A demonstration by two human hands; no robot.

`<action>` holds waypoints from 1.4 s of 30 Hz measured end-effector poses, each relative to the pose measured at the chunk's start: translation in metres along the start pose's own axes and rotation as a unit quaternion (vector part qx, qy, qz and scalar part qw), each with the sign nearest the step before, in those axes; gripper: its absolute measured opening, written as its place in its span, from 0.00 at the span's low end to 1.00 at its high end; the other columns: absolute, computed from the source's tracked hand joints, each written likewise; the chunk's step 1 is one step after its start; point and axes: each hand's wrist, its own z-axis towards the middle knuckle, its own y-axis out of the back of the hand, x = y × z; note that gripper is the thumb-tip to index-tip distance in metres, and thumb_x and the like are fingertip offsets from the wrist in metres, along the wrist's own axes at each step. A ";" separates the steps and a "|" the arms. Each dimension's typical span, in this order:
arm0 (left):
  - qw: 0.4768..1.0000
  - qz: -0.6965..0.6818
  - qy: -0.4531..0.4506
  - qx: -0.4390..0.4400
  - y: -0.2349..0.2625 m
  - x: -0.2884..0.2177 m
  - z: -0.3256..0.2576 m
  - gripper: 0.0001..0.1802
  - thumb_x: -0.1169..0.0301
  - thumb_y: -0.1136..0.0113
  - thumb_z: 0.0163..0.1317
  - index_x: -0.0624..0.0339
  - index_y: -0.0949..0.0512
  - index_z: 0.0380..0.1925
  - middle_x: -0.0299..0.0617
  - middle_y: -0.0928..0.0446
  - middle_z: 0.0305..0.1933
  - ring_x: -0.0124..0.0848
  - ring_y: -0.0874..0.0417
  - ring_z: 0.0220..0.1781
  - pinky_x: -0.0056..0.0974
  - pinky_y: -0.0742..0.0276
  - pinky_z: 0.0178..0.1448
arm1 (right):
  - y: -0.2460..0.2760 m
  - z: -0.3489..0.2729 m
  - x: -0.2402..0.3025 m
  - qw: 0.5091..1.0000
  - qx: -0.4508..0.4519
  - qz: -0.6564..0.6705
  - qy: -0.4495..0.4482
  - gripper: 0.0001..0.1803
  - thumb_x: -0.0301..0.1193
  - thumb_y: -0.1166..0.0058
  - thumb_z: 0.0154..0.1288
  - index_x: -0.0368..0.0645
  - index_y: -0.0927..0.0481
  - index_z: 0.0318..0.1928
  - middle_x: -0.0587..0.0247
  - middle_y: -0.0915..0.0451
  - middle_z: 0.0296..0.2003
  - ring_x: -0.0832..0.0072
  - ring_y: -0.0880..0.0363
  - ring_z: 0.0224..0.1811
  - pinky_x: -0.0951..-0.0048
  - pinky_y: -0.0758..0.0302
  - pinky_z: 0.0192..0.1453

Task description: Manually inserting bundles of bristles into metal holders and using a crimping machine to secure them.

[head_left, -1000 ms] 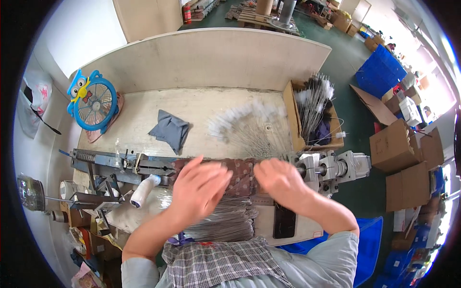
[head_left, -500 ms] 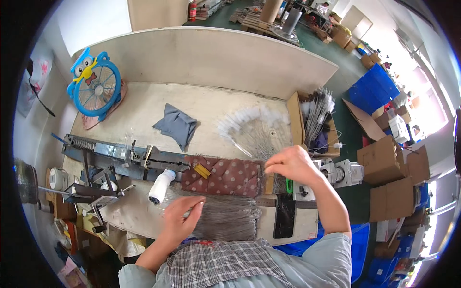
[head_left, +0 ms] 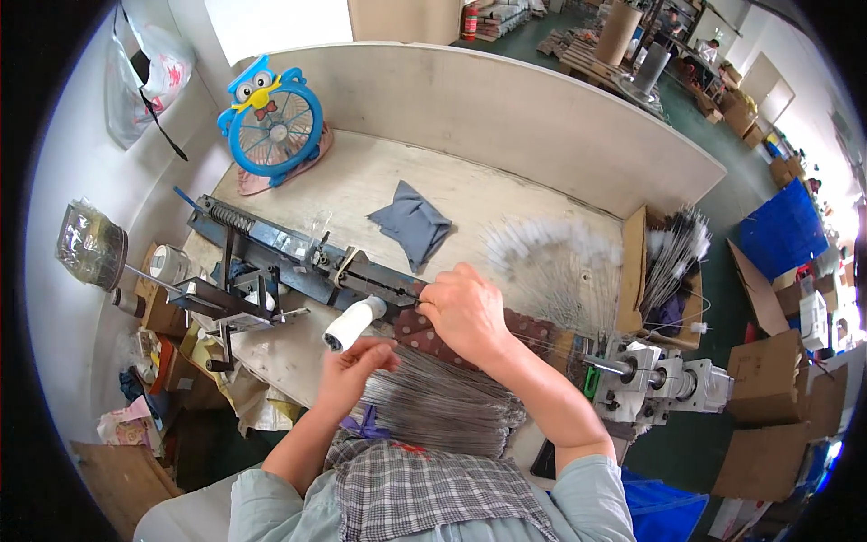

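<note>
Right hand (head_left: 465,312) was closed, fingertips pinched on what looked like a thin wire at the jaw end of the long blue-grey metal jig (head_left: 298,257), over a dotted brown cloth (head_left: 411,330). Left hand (head_left: 354,369) sat curled just below a white thread spool (head_left: 350,323); whether it gripped a wire or only touched the pile I could not tell. Under both wrists lay the bundle of grey wires (head_left: 442,397), too many to count. Such wire should be light, springy and easily kinked, best pinched near one end, one strand at a time.

From the head view I counted one jig, one spool, one folded grey cloth (head_left: 411,226), one blue owl-shaped fan (head_left: 271,126), one fanned row of white fluffy-tipped wires (head_left: 551,248), and one cardboard box (head_left: 664,262) of more such pieces.
</note>
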 end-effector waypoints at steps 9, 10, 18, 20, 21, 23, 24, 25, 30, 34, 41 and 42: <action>0.989 -0.004 0.078 0.129 -0.015 0.000 0.033 0.28 0.48 0.46 0.60 0.65 0.19 0.25 0.41 0.21 0.20 0.30 0.20 0.23 0.36 0.26 0.27 | 0.000 0.007 0.007 0.997 0.034 -0.063 -0.026 0.05 0.33 0.40 0.47 0.46 0.20 0.23 0.69 0.24 0.24 0.67 0.27 0.35 0.65 0.26 0.37; 0.981 0.160 0.062 0.093 -0.006 0.016 0.040 0.28 0.47 0.42 0.57 0.66 0.18 0.24 0.41 0.21 0.20 0.30 0.20 0.22 0.36 0.27 0.27 | 0.002 0.008 0.010 0.996 0.047 -0.073 -0.030 0.05 0.33 0.40 0.48 0.46 0.20 0.23 0.68 0.24 0.24 0.67 0.27 0.35 0.65 0.26 0.37; 0.984 0.157 0.052 0.068 -0.012 0.043 0.047 0.23 0.53 0.37 0.55 0.68 0.20 0.26 0.40 0.21 0.23 0.30 0.21 0.24 0.36 0.27 0.30 | 0.020 -0.011 0.017 0.994 -0.071 -0.068 0.036 0.05 0.29 0.40 0.49 0.45 0.19 0.29 0.67 0.23 0.24 0.67 0.25 0.35 0.67 0.26 0.37; 0.994 -0.055 -0.048 0.082 -0.027 0.041 0.043 0.12 0.66 0.44 0.60 0.65 0.23 0.33 0.46 0.22 0.34 0.31 0.21 0.29 0.36 0.24 0.36 | 0.028 -0.028 0.017 0.989 -0.129 -0.057 0.049 0.06 0.28 0.40 0.50 0.44 0.19 0.31 0.66 0.23 0.25 0.67 0.24 0.35 0.68 0.25 0.37; 0.994 -0.050 -0.046 0.084 -0.034 0.039 0.042 0.12 0.66 0.44 0.60 0.65 0.23 0.33 0.46 0.22 0.34 0.31 0.21 0.29 0.36 0.24 0.36 | 0.028 -0.041 0.013 0.992 -0.109 -0.044 0.036 0.07 0.27 0.41 0.51 0.43 0.20 0.33 0.64 0.22 0.27 0.66 0.23 0.34 0.67 0.25 0.36; 0.953 -0.282 0.099 0.052 -0.047 0.036 0.036 0.06 0.73 0.45 0.58 0.65 0.28 0.28 0.48 0.24 0.37 0.31 0.21 0.31 0.37 0.25 0.37 | 0.019 -0.063 0.008 0.995 -0.093 -0.024 0.022 0.08 0.26 0.41 0.52 0.42 0.21 0.36 0.63 0.21 0.28 0.65 0.22 0.33 0.67 0.25 0.35; 0.977 -0.200 0.060 0.044 -0.052 0.039 0.035 0.07 0.76 0.42 0.53 0.63 0.32 0.23 0.44 0.23 0.31 0.29 0.22 0.29 0.36 0.25 0.33 | 0.009 -0.072 0.004 0.999 -0.053 -0.007 0.001 0.09 0.26 0.41 0.53 0.41 0.21 0.37 0.61 0.21 0.29 0.64 0.21 0.31 0.67 0.24 0.34; 0.978 -0.194 0.060 0.042 -0.050 0.038 0.037 0.07 0.76 0.42 0.53 0.63 0.32 0.23 0.44 0.23 0.31 0.29 0.22 0.29 0.36 0.25 0.33 | -0.002 -0.077 -0.002 1.000 -0.012 0.012 -0.019 0.10 0.25 0.41 0.53 0.41 0.21 0.39 0.60 0.21 0.30 0.62 0.21 0.30 0.66 0.24 0.33; 0.970 0.232 -0.043 0.054 -0.032 0.031 0.044 0.09 0.72 0.39 0.48 0.65 0.27 0.25 0.42 0.25 0.21 0.27 0.24 0.25 0.36 0.27 0.30 | -0.059 -0.038 -0.022 0.995 -0.002 -0.057 -0.083 0.10 0.31 0.46 0.59 0.42 0.23 0.40 0.60 0.26 0.34 0.61 0.22 0.36 0.64 0.23 0.35; 0.981 0.188 -0.020 0.034 0.004 0.031 0.037 0.18 0.64 0.37 0.59 0.63 0.29 0.42 0.43 0.23 0.37 0.29 0.22 0.37 0.34 0.25 0.39 | -0.050 -0.057 -0.019 0.998 0.044 0.037 -0.039 0.10 0.30 0.43 0.54 0.47 0.22 0.39 0.61 0.25 0.33 0.61 0.22 0.33 0.63 0.23 0.36; 0.933 -0.235 0.145 -0.233 0.134 0.042 0.017 0.15 0.54 0.42 0.61 0.54 0.25 0.36 0.29 0.24 0.30 0.21 0.25 0.28 0.28 0.28 0.35 | -0.026 -0.062 -0.017 0.996 0.042 0.069 -0.027 0.10 0.32 0.40 0.53 0.40 0.24 0.32 0.57 0.26 0.30 0.58 0.22 0.31 0.64 0.24 0.34; 0.932 -0.239 0.145 -0.232 0.140 0.042 0.019 0.15 0.54 0.42 0.61 0.54 0.25 0.36 0.29 0.24 0.30 0.21 0.25 0.28 0.28 0.28 0.35 | -0.027 -0.062 -0.018 0.996 0.041 0.079 -0.024 0.09 0.31 0.40 0.53 0.39 0.23 0.32 0.56 0.26 0.30 0.57 0.22 0.31 0.63 0.24 0.34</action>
